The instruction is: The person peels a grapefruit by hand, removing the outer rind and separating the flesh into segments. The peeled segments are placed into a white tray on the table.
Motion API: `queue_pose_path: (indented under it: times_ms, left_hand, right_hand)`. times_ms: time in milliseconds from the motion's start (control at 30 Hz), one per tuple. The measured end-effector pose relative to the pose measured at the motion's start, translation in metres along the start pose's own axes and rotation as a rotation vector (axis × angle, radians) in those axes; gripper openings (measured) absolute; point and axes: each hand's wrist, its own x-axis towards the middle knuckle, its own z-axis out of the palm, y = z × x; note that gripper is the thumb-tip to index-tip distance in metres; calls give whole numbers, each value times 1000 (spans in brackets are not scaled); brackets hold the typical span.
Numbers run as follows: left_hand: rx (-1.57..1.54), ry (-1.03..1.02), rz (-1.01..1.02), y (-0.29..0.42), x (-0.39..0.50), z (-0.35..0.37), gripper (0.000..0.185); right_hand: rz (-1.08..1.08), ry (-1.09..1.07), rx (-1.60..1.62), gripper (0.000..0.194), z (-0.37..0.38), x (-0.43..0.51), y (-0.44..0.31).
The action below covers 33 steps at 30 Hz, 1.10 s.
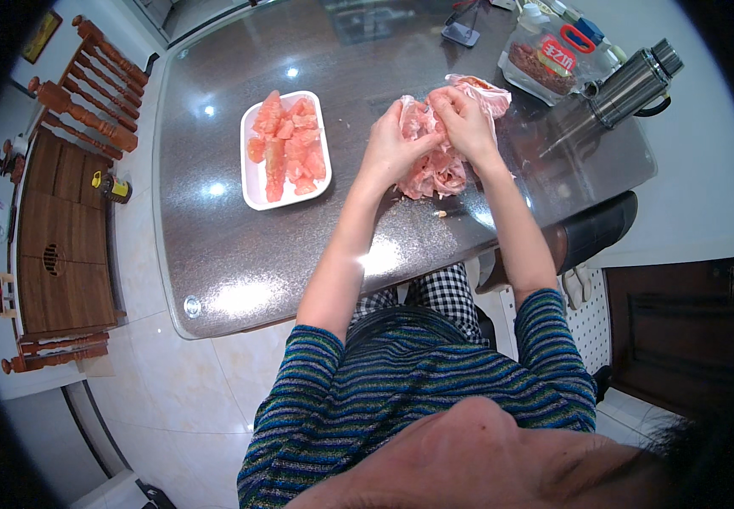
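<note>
Peeled pink pomelo flesh lies in a white tray [285,149] on the glass-topped table, left of my hands. Both hands are over a heap of pinkish pomelo peel and membrane [433,175]. My left hand [398,140] holds a pale pink piece between its thumb and fingers. My right hand [463,124] has its fingertips on the same pinkish piece, close to my left thumb. A larger strip of peel [484,95] lies behind my right hand. Small crumbs lie on the table below the heap. My palms and the far side of the held piece are hidden.
At the back right stand a steel vacuum flask [634,86] and a clear plastic container with a red handle [542,63]. A phone-like device [460,34] lies at the table's back. A dark chair [596,232] stands at the right edge, and the table's rounded corner [185,327] is at near left.
</note>
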Motion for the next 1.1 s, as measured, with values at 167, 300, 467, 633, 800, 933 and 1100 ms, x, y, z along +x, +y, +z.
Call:
queue_pose_path:
  times_ms: [167, 300, 467, 633, 800, 933, 1100]
  left_hand:
    - [153, 71, 49, 5, -3, 4, 45]
    - [178, 101, 14, 5, -4, 6, 32]
    - [353, 188, 199, 1, -8, 15, 22]
    - [354, 244, 295, -8, -6, 13, 18]
    - [-152, 60, -43, -14, 1, 2, 11]
    - [-330, -57, -133, -8, 1, -3, 16]
    - [-221, -83, -137, -5, -3, 9, 26]
  right_hand:
    - [-68, -61, -204, 25, -9, 1, -22]
    - [-131, -30, -339, 22, -5, -7, -36]
    - [-195, -2, -419, 18, 0, -8, -36]
    - [-73, -168, -227, 25, -6, -3, -29]
    - [218, -376, 95, 30, -25, 5, -22]
    - [331, -328, 266, 35, -40, 8, -15]
    - [-40, -131, -149, 34, -26, 3, -13]
